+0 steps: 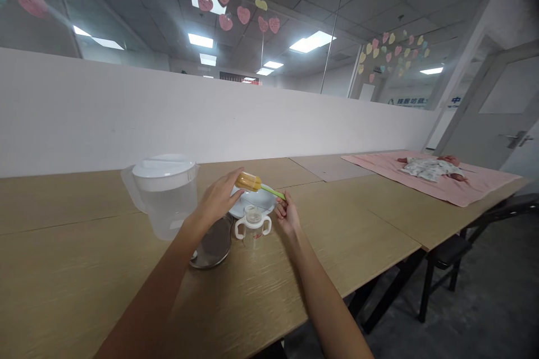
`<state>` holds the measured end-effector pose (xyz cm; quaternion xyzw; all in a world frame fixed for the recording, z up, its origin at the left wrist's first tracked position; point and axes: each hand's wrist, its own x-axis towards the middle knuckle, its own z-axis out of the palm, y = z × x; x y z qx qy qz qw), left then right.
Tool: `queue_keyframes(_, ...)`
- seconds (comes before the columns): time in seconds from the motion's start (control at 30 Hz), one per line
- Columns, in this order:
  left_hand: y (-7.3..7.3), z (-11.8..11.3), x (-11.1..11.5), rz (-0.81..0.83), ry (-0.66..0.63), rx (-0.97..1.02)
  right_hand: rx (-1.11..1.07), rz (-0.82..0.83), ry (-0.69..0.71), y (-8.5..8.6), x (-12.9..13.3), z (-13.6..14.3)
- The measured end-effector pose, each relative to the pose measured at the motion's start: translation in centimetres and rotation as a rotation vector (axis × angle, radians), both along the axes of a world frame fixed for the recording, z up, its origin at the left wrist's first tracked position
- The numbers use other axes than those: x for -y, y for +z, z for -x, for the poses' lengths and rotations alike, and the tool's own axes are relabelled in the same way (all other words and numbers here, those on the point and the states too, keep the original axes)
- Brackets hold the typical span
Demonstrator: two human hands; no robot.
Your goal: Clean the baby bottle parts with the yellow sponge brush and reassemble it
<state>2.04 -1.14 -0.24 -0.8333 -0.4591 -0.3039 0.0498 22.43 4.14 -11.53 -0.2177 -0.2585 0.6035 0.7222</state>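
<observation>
My right hand (287,212) pinches the thin green handle of a bottle brush (273,192). At its left end is a yellow cylindrical head (249,182). My left hand (221,196) has its fingers and thumb around the far end of that yellow head, which they partly hide. Below the brush stands a clear baby bottle (254,227), upright and uncapped, with two white side handles. Behind the bottle sits a white bowl (269,202), partly covered by the hands and brush. A round metal tray (214,244) lies under my left wrist.
A lidded clear plastic pitcher (166,196) stands left of my left hand. On the wooden table (357,241), a pink cloth (379,171) at the far right carries a baby doll in a patterned outfit (432,168). A white wall (236,118) runs behind; a black chair (446,252) stands at right.
</observation>
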Motion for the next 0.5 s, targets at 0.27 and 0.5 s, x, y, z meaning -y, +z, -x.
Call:
queue_keyframes(0.27,1.9,-0.7,2.0,0.17,0.187,-0.138,-0.049,-0.099,0.093,0.1,0.3,-0.4)
queue_keyframes(0.5,2.1,-1.1,2.5,0.047,-0.072,-0.004,-0.084,-0.11,0.075,0.4,0.5,-0.5)
